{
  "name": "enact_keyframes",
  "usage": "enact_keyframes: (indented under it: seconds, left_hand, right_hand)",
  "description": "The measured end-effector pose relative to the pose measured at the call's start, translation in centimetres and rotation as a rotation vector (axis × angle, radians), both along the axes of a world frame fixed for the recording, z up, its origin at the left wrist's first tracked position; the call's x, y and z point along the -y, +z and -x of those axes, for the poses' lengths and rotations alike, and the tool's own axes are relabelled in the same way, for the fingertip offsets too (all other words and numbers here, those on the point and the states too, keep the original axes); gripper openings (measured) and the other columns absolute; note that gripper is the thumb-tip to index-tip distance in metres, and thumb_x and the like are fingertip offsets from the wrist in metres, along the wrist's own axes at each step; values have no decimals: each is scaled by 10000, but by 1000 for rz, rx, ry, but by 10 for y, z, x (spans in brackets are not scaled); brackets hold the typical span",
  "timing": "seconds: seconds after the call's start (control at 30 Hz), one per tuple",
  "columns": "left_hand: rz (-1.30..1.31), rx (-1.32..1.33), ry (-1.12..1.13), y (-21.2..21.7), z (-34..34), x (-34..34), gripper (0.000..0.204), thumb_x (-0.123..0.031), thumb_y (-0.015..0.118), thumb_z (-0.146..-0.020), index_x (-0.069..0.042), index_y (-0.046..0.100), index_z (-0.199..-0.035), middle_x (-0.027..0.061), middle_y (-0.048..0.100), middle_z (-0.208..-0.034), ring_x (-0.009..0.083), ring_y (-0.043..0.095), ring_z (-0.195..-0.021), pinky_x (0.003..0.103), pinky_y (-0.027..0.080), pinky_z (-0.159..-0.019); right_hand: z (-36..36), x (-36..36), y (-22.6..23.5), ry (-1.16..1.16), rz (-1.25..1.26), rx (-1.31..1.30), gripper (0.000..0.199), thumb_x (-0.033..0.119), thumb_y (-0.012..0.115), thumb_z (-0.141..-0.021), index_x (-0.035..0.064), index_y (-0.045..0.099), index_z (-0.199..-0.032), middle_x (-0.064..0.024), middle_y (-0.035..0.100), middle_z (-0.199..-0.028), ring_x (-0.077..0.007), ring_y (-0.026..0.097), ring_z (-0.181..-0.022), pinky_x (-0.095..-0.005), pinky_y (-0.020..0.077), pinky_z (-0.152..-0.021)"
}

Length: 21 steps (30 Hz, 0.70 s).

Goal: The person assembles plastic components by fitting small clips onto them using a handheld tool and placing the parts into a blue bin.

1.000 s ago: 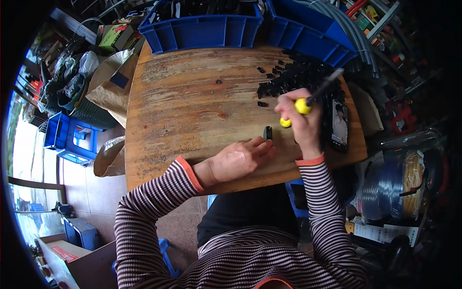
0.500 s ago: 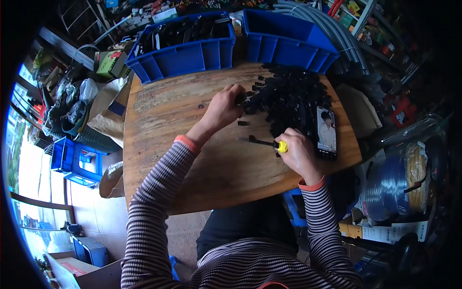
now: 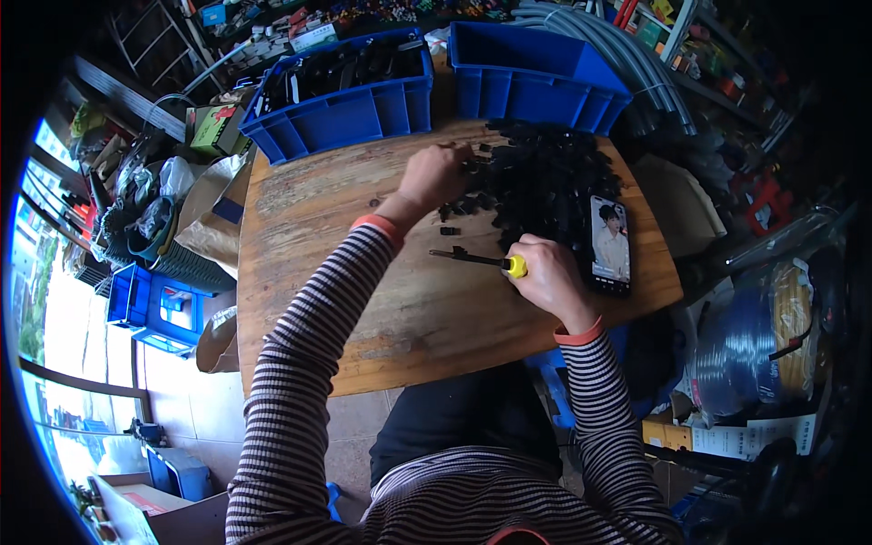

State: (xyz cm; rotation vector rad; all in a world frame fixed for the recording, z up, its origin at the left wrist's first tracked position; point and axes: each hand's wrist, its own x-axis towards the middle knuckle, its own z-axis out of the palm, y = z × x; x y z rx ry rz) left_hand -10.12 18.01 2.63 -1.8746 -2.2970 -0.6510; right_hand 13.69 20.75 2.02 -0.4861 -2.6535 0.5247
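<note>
My right hand [image 3: 549, 272] is closed round the yellow handle of a screwdriver [image 3: 481, 260], whose thin dark shaft points left over the table. A small black piece [image 3: 460, 252] shows against the shaft; whether it is fixed there I cannot tell. At the left edge of a heap of small black plastic parts [image 3: 545, 173], my left hand [image 3: 434, 174] has its fingers curled together. What they grip, if anything, is hidden. One loose black part [image 3: 450, 231] lies on the wood between the two hands.
Two blue bins stand along the far edge: the left bin [image 3: 341, 118] holds black parts, while the right bin [image 3: 536, 86] shows a bare inner wall. A phone [image 3: 610, 243] with a lit screen lies right of the heap on the wooden table [image 3: 309, 263]. Coiled grey tubing [image 3: 627, 64] sits behind.
My left hand has shifted slightly right and away from me, to the heap's edge. My right hand and the screwdriver have moved a little left and away from me.
</note>
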Motion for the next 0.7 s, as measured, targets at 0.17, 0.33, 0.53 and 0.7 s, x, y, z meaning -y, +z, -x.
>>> enact_keyframes:
  seconds: [0.17, 0.33, 0.53, 0.7]
  left_hand:
    - [97, -95, -7, -16, 8, -1, 249, -152, 640, -819, -153, 655, -1068, 108, 695, -939, 318, 667, -858, 427, 527, -712]
    - [-182, 81, -101, -9, 46, 39, 277, -114, 642, -817, -139, 643, -1093, 122, 701, -879, 307, 674, -783, 379, 532, -669]
    - [-64, 684, -79, -15, -49, 129, 176, -84, 616, -810, -38, 636, -979, 165, 663, -759, 339, 659, -694, 392, 535, -627]
    - [5, 463, -61, -14, -87, 156, 281, -58, 664, -776, -62, 620, -1053, 142, 646, -861, 304, 651, -696, 366, 537, -645]
  right_hand:
    - [3, 19, -2, 50, 73, -297, 141, 10, 714, -713, 17, 633, -828, -124, 627, -816, -316, 637, -756, -362, 502, -639]
    - [-15, 15, 9, 32, 237, -400, 163, 26, 744, -733, 17, 631, -851, -137, 645, -818, -293, 655, -747, -330, 501, -634]
    - [3, 15, 13, -79, 379, -298, 147, 32, 735, -764, 23, 633, -869, -129, 650, -814, -283, 658, -735, -324, 494, -627]
    - [31, 30, 3, 61, 180, -325, 138, 14, 727, -761, 20, 629, -858, -111, 631, -817, -296, 638, -737, -332, 490, -636]
